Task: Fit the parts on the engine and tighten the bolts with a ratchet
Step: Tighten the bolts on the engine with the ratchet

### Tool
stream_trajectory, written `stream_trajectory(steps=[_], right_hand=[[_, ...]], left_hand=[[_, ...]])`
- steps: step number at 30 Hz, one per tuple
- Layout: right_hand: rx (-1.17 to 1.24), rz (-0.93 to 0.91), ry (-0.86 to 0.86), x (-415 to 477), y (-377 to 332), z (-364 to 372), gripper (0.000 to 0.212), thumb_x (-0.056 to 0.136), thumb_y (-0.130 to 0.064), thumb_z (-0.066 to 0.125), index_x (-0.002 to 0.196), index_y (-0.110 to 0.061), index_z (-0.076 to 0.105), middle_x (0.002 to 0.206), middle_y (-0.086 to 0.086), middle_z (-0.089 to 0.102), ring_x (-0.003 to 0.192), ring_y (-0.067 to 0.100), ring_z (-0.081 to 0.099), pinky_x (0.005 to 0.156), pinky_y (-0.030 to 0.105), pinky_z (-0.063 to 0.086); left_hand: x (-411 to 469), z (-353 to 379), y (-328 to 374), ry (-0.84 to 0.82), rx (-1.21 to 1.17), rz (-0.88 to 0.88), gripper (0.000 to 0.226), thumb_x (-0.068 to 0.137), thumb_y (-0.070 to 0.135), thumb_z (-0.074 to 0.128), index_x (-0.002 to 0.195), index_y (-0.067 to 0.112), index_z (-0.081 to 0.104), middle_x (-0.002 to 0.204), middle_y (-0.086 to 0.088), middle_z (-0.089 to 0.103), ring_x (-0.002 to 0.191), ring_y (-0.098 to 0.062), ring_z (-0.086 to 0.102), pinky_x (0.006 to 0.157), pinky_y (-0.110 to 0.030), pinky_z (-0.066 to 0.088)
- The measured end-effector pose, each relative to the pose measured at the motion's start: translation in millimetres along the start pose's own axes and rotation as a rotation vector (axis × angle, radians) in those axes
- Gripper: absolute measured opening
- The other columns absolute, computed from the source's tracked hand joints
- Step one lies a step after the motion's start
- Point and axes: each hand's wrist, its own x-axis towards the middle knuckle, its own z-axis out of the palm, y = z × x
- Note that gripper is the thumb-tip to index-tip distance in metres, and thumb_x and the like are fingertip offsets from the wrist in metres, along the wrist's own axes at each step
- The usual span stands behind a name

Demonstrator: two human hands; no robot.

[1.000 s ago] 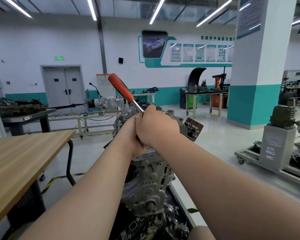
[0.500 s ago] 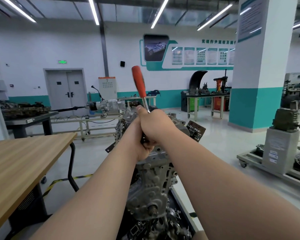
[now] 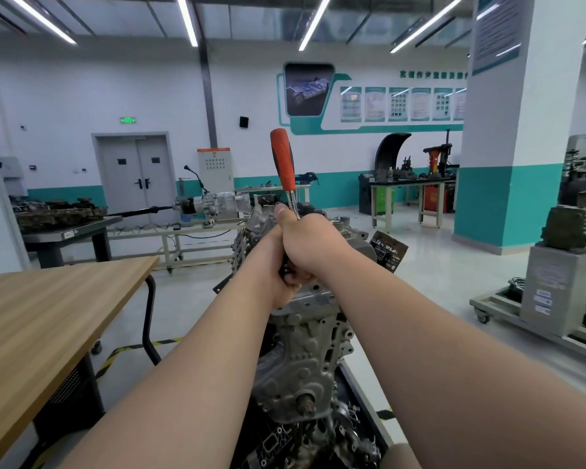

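head view. the right hand (image 3: 313, 245) lies over the left hand (image 3: 275, 286), so most of the left one is hidden from me. the right hand is wrapped tight round the steel shaft of the ratchet (image 3: 282, 160), thumb up along it. the left hand's fingers curl in underneath, and it seems to clasp the lower end of the same tool, though the overlap makes that hard to confirm. the ratchet's head and whatever bolt it sits on are covered by both hands. only the orange handle stands clear, near upright, pointing to 12 o'clock.

the engine (image 3: 301, 350) stands right below the hands and runs toward 6 o'clock, where the frame cuts off its lower end. my forearms cross in front of its flanks. a dark tagged plate (image 3: 388, 250) pokes out at 2 o'clock of the hands; i cannot read its print.

at 9 o'clock a wooden table (image 3: 48, 316) is cut by the left edge, and black-and-yellow tape (image 3: 115, 357) runs on the pale floor beside it. a grey double door (image 3: 136, 177) sits at 10 o'clock, with a gearbox (image 3: 210, 204) on a low bench nearby. a white and teal column (image 3: 521, 130) rises at 2 o'clock, and a wheeled cart (image 3: 508, 302) stands at 3 o'clock. the wall posters are too small to read.
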Motion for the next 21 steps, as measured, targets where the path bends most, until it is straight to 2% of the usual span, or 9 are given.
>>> stream_trajectory(steps=[4,7,10,16,21], right_hand=[[0.203,0.056,-0.010,0.2,-7.7,2.1,0.057,0.097,-0.059,0.039,0.099,-0.006,0.059,0.056,0.005,0.051,0.034,0.017,0.046,0.044,0.026,0.047],[0.402,0.137,0.004,-3.3,-9.9,3.7,0.054,0.096,-0.058,0.043,0.089,-0.007,0.057,0.045,0.002,0.046,0.026,0.014,0.039,0.039,0.023,0.043],[0.534,0.184,0.001,-8.1,-9.3,6.8,0.052,0.094,-0.059,0.046,0.086,-0.009,0.055,0.045,0.002,0.044,0.026,0.012,0.036,0.038,0.022,0.041],[0.370,0.157,-0.034,-10.4,-12.3,-0.7,0.052,0.098,-0.055,0.040,0.084,-0.008,0.054,0.056,0.005,0.047,0.034,0.016,0.039,0.041,0.023,0.044],[0.123,0.168,-0.097,-8.8,-14.5,-9.6,0.046,0.101,-0.045,0.038,0.083,-0.005,0.053,0.057,0.007,0.048,0.038,0.019,0.041,0.038,0.016,0.038]], left_hand=[[0.8,-3.8,6.0,-0.028,-0.042,-0.001,0.042,0.090,0.056,0.056,0.070,0.019,0.054,0.050,0.003,0.039,0.032,-0.008,0.030,0.031,-0.012,0.021],[2.2,-5.5,9.8,-0.036,-0.034,0.001,0.043,0.089,0.057,0.057,0.067,0.022,0.048,0.046,0.006,0.033,0.030,-0.006,0.028,0.028,-0.013,0.023],[2.4,-5.1,8.5,-0.056,-0.013,0.009,0.048,0.090,0.062,0.051,0.064,0.023,0.040,0.039,0.007,0.029,0.028,-0.005,0.026,0.030,-0.011,0.021],[2.2,-4.6,8.2,-0.030,-0.015,0.003,0.044,0.085,0.063,0.058,0.069,0.022,0.050,0.046,0.005,0.033,0.031,-0.007,0.030,0.030,-0.014,0.024],[5.3,-1.7,7.2,0.035,0.045,0.004,0.043,0.092,0.052,0.053,0.068,0.017,0.049,0.050,0.001,0.035,0.030,-0.011,0.035,0.030,-0.014,0.020]])
